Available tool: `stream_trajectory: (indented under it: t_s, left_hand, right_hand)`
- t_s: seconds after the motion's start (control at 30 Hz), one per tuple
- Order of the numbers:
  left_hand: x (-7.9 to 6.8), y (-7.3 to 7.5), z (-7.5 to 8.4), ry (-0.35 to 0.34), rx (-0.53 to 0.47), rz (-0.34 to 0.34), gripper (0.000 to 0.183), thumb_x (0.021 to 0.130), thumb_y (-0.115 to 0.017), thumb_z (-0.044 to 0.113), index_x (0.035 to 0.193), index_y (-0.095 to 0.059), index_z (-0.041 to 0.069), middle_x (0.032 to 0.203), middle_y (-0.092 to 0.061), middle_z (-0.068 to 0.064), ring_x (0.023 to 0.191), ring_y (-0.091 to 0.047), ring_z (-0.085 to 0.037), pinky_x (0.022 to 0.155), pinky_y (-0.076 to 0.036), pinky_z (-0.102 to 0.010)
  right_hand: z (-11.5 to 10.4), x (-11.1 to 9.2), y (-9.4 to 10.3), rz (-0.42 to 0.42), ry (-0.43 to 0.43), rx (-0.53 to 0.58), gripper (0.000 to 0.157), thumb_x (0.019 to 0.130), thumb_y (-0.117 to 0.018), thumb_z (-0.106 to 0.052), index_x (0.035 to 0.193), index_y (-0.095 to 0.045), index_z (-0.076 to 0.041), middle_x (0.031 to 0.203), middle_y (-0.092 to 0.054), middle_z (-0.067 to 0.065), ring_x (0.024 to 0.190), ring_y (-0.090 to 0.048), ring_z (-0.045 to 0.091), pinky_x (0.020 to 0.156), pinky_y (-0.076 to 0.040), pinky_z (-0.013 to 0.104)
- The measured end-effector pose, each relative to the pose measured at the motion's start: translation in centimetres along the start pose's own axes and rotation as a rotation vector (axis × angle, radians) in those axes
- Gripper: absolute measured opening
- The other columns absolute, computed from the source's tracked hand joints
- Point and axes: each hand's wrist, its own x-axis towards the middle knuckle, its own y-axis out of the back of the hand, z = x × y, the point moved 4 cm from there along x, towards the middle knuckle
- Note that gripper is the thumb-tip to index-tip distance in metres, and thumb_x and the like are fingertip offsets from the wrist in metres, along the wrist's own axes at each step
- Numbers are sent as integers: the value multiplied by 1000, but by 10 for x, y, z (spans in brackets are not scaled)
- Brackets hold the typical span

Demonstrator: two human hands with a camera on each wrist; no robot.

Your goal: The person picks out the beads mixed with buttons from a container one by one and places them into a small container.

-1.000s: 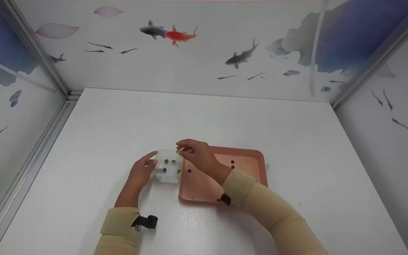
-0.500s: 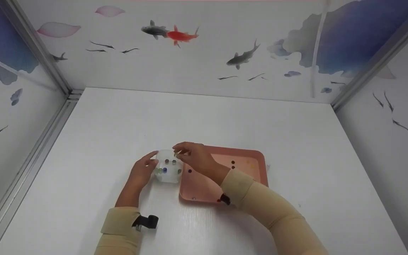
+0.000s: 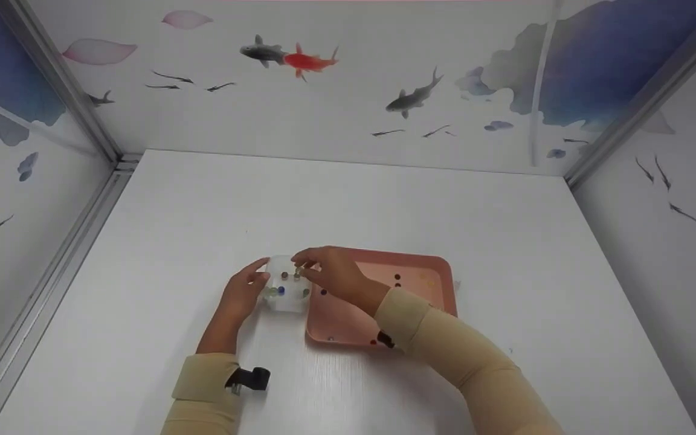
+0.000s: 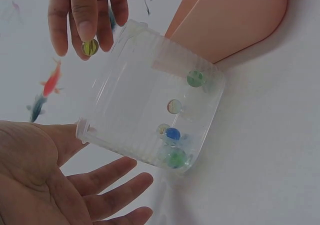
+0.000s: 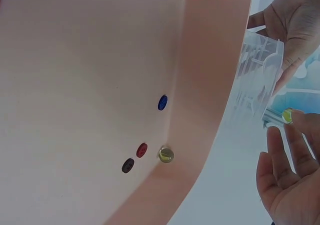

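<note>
My right hand (image 3: pixel 339 272) pinches a yellow-swirled glass marble (image 4: pixel 90 47) between thumb and fingertips. It hangs over the mouth of a clear plastic container (image 4: pixel 130 90), just above the rim. Several marbles lie on the container's bottom, among them a blue marble (image 4: pixel 172 134) and a green marble (image 4: pixel 195 78). Against the container's left side rests my left hand (image 3: pixel 244 293), its thumb near the rim and its fingers extended loosely along the wall. A pink tray (image 3: pixel 447 278) stands at the container's right, partly covered by the right forearm.
Inside the tray lie a blue button (image 5: pixel 162 102), a red button (image 5: pixel 142 150), a dark button (image 5: pixel 128 165) and another marble (image 5: pixel 166 154). Yellow pieces (image 3: pixel 426 279) sit toward its right side. Printed panels surround the white table (image 3: pixel 348 199) at the back and sides.
The right hand has shifted slightly left and down, bringing its marble from the container's far right corner to over its opening. Left hand, container and tray stay in place.
</note>
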Motion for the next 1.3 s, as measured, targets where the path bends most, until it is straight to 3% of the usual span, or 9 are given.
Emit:
stream_trajectory:
  t_s: [0.2,0.4,0.83,1.3]
  left_hand:
    - [0,1,0,-11,1,0,46,103,-47,22,147,-40,10,136,-53,-24,130,-46,-40,105,-39,-53]
    - [1,1,1,-15,-10,-6,46,103,-47,21,147,-40,10,136,-53,-24,132,-43,-40,107,-36,-54]
    - [1,2,-1,-24,-23,-1,46,103,-47,21,147,-40,10,135,-53,-24,131,-44,-39,106,-36,-53]
    - [2,1,-3,-17,0,3,47,103,-47,24,147,-40,10,137,-51,-24,133,-41,-41,107,-36,-54]
  right_hand:
    - [-1,1,-3,4,26,-106,27,93,-65,-10,119,-69,-11,112,-70,1,104,-64,14,87,-53,30]
    - [-3,2,-6,-2,107,-199,25,91,-67,-10,116,-71,-10,111,-71,1,103,-65,14,88,-53,30]
    - [-6,1,-11,-56,126,-225,27,90,-68,-8,117,-71,-14,115,-70,-4,107,-63,9,87,-52,25]
    - [-6,-1,-17,-44,242,-316,33,88,-70,-4,120,-70,-13,115,-70,-1,108,-64,9,89,-51,23]
